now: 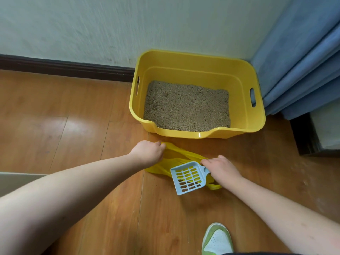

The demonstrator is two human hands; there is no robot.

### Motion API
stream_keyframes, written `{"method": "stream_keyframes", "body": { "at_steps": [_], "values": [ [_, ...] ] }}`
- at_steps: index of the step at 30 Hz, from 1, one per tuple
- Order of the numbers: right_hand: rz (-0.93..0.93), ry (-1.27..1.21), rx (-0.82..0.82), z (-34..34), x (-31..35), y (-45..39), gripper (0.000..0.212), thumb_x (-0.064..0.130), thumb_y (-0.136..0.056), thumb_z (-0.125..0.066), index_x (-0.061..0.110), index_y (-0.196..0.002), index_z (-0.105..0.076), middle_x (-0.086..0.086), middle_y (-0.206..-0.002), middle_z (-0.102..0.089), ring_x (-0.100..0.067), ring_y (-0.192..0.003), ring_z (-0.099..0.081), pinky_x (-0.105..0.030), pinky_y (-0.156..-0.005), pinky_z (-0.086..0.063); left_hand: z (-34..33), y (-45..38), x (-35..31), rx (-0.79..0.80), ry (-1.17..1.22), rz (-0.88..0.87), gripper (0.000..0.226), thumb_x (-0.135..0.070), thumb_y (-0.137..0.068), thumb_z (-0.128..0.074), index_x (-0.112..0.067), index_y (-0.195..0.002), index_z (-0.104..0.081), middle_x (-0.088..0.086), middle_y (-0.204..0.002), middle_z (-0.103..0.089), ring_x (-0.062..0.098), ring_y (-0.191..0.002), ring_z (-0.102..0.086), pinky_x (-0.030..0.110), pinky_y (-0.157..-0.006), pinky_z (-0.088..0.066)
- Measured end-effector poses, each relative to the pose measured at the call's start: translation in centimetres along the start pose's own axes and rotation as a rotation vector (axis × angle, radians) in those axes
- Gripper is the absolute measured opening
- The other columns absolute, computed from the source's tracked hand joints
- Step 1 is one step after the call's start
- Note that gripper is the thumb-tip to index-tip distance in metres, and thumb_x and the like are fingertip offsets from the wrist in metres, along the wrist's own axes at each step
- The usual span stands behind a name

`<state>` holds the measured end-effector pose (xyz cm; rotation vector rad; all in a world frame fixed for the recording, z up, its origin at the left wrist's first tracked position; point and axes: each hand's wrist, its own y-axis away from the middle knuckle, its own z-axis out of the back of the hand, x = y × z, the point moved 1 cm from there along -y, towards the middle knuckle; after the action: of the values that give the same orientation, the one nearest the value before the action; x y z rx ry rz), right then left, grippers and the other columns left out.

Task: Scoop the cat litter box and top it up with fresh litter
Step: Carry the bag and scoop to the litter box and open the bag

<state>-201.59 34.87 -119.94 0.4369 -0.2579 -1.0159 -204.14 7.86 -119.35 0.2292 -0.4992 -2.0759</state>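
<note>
Two hands, one scoop, one bag, one litter box

Right hand (223, 170) grips one pale-blue slotted plastic scoop (187, 177); left hand (150, 152) pinches one crumpled yellow plastic bag (174, 155); at 12 o'clock, one yellow plastic litter box (244, 115) holding tan litter (191, 111) with several clumps

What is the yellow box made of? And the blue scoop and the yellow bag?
The yellow box looks like smooth, hard, glossy plastic: light glints on its rim. The blue scoop seems stiff, matte plastic with moulded slots. The yellow bag looks like thin, crinkly plastic film, wrinkling where the left hand and right hand pull it.
</note>
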Motion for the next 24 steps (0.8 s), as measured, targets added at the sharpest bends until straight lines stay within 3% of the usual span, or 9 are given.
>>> {"method": "stream_keyframes", "body": {
  "at_steps": [3,7,10,12,16,18,21,24],
  "values": [
    [0.004,0.073,0.029,0.3,0.0,-0.3,0.029,0.021,-0.082,-0.061,0.02,-0.11,-0.053,0.0,-0.11,-0.063,-0.023,-0.109,-0.055,-0.032,-0.091,-0.032,-0.1,0.2,0.1,0.005,-0.06,-0.004,0.024,-0.012,-0.099,-0.038,-0.012,-0.123,-0.042,0.009,-0.101,-0.06,0.034,-0.083,-0.066,0.036,-0.055,-0.04],
    [-0.035,0.077,0.037,0.1,-0.5,-0.4,0.056,0.037,-0.074,-0.068,0.023,-0.125,-0.048,0.004,-0.124,-0.056,-0.019,-0.118,-0.045,-0.032,-0.098,-0.033,-1.1,0.0,0.4,0.037,-0.057,0.086,0.057,-0.012,-0.091,-0.054,-0.013,-0.143,-0.029,0.012,-0.137,-0.043,0.031,-0.101,-0.062,0.037,-0.057,-0.043],
    [-0.035,0.048,0.051,-0.1,-0.9,-0.4,0.082,0.043,-0.073,-0.071,0.021,-0.142,-0.034,0.004,-0.141,-0.045,-0.019,-0.13,-0.035,-0.034,-0.106,-0.029,-1.5,-0.1,0.7,0.07,-0.026,0.148,0.092,-0.024,-0.083,-0.07,-0.016,-0.153,-0.011,0.011,-0.154,-0.025,0.029,-0.12,-0.049,0.036,-0.069,-0.049],
    [-0.03,0.052,0.046,0.0,-1.0,-0.6,0.09,0.045,-0.072,-0.072,0.022,-0.147,-0.028,0.005,-0.147,-0.038,-0.019,-0.134,-0.031,-0.035,-0.109,-0.026,-1.5,0.0,0.7,0.101,-0.038,0.161,0.102,-0.034,-0.083,-0.071,-0.016,-0.155,-0.001,0.012,-0.159,-0.015,0.029,-0.131,-0.039,0.036,-0.08,-0.049],
    [-0.002,0.02,0.042,0.2,-1.4,-1.0,0.076,0.034,-0.075,-0.072,0.022,-0.142,-0.039,0.004,-0.153,-0.029,-0.02,-0.137,-0.027,-0.037,-0.111,-0.025,-1.8,0.2,0.0,0.185,-0.091,0.161,0.112,-0.047,-0.082,-0.067,-0.016,-0.155,0.012,0.018,-0.162,-0.003,0.033,-0.142,-0.026,0.044,-0.101,-0.039],
    [0.014,-0.039,-0.023,0.3,-2.0,-0.8,0.062,0.018,-0.069,-0.077,0.017,-0.126,-0.054,-0.002,-0.151,-0.033,-0.027,-0.134,-0.034,-0.046,-0.106,-0.037,-1.8,0.2,-0.1,0.19,-0.06,0.178,0.111,-0.057,-0.081,-0.063,-0.017,-0.155,0.01,0.019,-0.162,-0.003,0.034,-0.143,-0.025,0.047,-0.104,-0.036],
    [-0.041,-0.193,-0.25,0.4,-2.8,-0.2,0.06,-0.009,-0.042,-0.081,0.008,-0.097,-0.063,-0.016,-0.13,-0.053,-0.035,-0.108,-0.056,-0.048,-0.077,-0.056,-1.3,0.3,-0.1,0.131,-0.019,0.161,0.109,-0.07,-0.076,-0.059,-0.018,-0.156,-0.007,0.012,-0.162,-0.011,0.032,-0.139,-0.029,0.046,-0.101,-0.036],
    [-0.02,-0.271,-0.459,1.2,-2.2,-0.2,0.05,-0.014,-0.049,-0.069,0.006,-0.095,-0.065,-0.016,-0.117,-0.058,-0.028,-0.1,-0.054,-0.042,-0.074,-0.056,-0.7,0.8,0.1,0.022,-0.023,0.09,0.096,-0.072,-0.074,-0.055,-0.018,-0.149,-0.03,0.006,-0.154,-0.031,0.029,-0.131,-0.039,0.046,-0.094,-0.039]
  ]
}}
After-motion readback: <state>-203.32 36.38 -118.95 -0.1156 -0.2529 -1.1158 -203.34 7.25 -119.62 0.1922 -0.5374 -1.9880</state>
